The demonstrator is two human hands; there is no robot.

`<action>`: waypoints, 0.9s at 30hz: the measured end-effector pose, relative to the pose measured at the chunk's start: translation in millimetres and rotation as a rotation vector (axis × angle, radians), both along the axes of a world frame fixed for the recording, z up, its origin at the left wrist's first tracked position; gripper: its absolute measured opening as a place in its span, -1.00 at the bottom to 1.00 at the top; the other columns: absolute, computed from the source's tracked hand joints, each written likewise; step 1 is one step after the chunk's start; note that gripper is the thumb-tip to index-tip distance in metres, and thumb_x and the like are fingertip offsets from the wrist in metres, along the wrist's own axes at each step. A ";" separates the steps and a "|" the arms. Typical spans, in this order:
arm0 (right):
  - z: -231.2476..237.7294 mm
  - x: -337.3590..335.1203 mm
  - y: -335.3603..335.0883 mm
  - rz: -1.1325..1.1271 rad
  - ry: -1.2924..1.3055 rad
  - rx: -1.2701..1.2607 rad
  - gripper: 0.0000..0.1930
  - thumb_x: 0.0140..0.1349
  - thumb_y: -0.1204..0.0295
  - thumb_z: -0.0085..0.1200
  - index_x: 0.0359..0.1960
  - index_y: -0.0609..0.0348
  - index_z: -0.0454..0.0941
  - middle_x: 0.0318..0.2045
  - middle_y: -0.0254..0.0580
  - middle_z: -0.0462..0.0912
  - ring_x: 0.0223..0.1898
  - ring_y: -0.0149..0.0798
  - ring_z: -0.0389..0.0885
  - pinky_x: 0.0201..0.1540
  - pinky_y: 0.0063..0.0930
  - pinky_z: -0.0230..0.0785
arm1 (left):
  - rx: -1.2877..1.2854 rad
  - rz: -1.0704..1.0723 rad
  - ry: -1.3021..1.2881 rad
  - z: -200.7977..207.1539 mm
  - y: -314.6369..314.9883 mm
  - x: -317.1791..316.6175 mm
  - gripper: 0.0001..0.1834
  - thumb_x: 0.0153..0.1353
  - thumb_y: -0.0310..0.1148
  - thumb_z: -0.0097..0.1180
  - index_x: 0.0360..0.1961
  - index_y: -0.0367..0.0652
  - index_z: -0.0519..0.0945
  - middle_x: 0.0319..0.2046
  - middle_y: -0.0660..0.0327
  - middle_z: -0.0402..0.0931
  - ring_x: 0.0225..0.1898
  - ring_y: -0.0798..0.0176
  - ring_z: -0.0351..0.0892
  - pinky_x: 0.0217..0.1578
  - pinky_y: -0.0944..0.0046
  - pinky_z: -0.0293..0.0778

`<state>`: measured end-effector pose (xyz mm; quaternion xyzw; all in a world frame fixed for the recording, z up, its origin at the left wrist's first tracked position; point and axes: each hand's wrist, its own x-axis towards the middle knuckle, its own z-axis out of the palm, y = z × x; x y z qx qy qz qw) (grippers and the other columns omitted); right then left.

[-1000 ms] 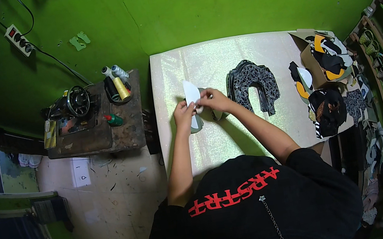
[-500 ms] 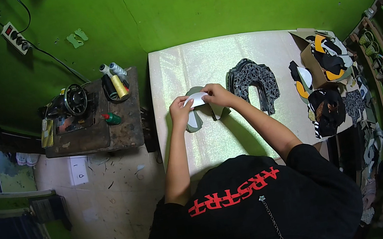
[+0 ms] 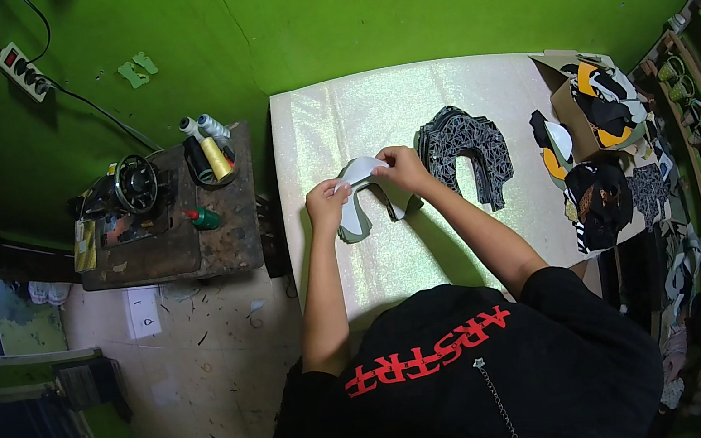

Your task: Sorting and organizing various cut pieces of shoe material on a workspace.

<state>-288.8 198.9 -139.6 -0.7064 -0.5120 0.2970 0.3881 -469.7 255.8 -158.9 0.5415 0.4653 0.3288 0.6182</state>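
My left hand (image 3: pixel 328 207) pinches the left part of a thin, curved white piece (image 3: pixel 358 171). On its other side, my right hand (image 3: pixel 403 171) has thumb and fingers closed on the same piece. The white piece lies over a grey-green U-shaped cutout (image 3: pixel 358 235), whose edges show around it. Dark layers show at the inner edge of the cutout's right leg. To the right of my right hand rests a stack of U-shaped cutouts (image 3: pixel 459 139) with a black-and-white line pattern.
Cardboard box (image 3: pixel 572 124) of scraps at the table's right end, dark scraps (image 3: pixel 598 203) before it. On the left, a wooden stand (image 3: pixel 230 238) carries a sewing machine (image 3: pixel 136 184), thread cones (image 3: pixel 217 157) and a green bottle (image 3: pixel 204 217). Sandals (image 3: pixel 677 80) hang on a right-hand rack.
The white piece, bowed up between my hands before, now lies flatter along the grey-green cutout. My left hand has shifted slightly left and my right hand slightly nearer me.
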 end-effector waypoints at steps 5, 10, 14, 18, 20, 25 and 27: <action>-15.1 -1.7 -0.7 -0.016 0.002 -0.018 -0.80 -0.05 0.40 0.19 -0.42 0.28 0.57 -0.59 -0.18 0.58 -0.55 -0.43 0.50 -0.43 -0.51 0.35 | 0.067 0.034 0.092 -15.3 -3.8 -1.7 -0.80 0.00 -0.49 0.16 -0.31 -0.35 0.54 -0.52 0.21 0.54 -0.57 0.43 0.48 -0.56 0.49 0.41; -21.5 -5.2 -3.6 -0.047 -0.038 -0.020 -0.80 -0.04 0.41 0.17 -0.41 0.29 0.56 -0.57 -0.15 0.58 -0.55 -0.37 0.52 -0.42 -0.49 0.36 | 0.051 0.052 0.179 -14.6 -7.2 -3.5 -0.79 0.01 -0.46 0.18 -0.31 -0.33 0.54 -0.57 0.25 0.51 -0.60 0.48 0.42 -0.59 0.51 0.36; -28.2 -3.3 -1.8 -0.093 -0.047 -0.019 -0.79 -0.07 0.42 0.19 -0.42 0.30 0.55 -0.58 -0.15 0.57 -0.55 -0.36 0.53 -0.43 -0.49 0.37 | 0.087 0.148 0.252 -8.9 -6.4 2.6 -0.77 -0.05 -0.44 0.23 -0.35 -0.32 0.54 -0.53 0.21 0.53 -0.59 0.43 0.45 -0.61 0.47 0.39; -29.8 -7.9 0.5 -0.144 -0.021 0.005 -0.78 -0.11 0.44 0.21 -0.42 0.28 0.51 -0.61 -0.17 0.55 -0.57 -0.37 0.51 -0.45 -0.50 0.36 | 0.114 0.162 0.291 -24.3 -1.5 -2.2 -0.77 -0.08 -0.44 0.25 -0.39 -0.31 0.53 -0.50 0.17 0.53 -0.58 0.40 0.48 -0.60 0.46 0.41; -34.3 -8.7 0.9 -0.146 -0.018 0.010 -0.78 -0.12 0.45 0.21 -0.42 0.28 0.50 -0.62 -0.18 0.54 -0.58 -0.37 0.51 -0.46 -0.51 0.35 | 0.089 0.195 0.289 -30.5 -0.5 -1.1 -0.80 -0.13 -0.47 0.28 -0.46 -0.28 0.52 -0.58 0.20 0.53 -0.59 0.39 0.48 -0.56 0.41 0.39; -38.5 -10.1 -0.6 -0.180 -0.050 0.070 -0.80 -0.11 0.48 0.17 -0.43 0.28 0.47 -0.67 -0.16 0.49 -0.63 -0.32 0.46 -0.52 -0.46 0.32 | 0.063 0.200 0.294 -31.5 -0.3 2.5 -0.80 -0.14 -0.47 0.28 -0.48 -0.28 0.53 -0.60 0.21 0.52 -0.61 0.39 0.47 -0.57 0.41 0.39; -38.4 -10.2 -1.4 -0.182 -0.050 0.082 -0.81 -0.11 0.48 0.16 -0.44 0.28 0.46 -0.68 -0.15 0.48 -0.64 -0.30 0.45 -0.52 -0.45 0.32 | 0.048 0.199 0.293 -30.8 0.0 3.8 -0.80 -0.15 -0.46 0.28 -0.48 -0.28 0.53 -0.61 0.21 0.52 -0.61 0.39 0.47 -0.57 0.41 0.39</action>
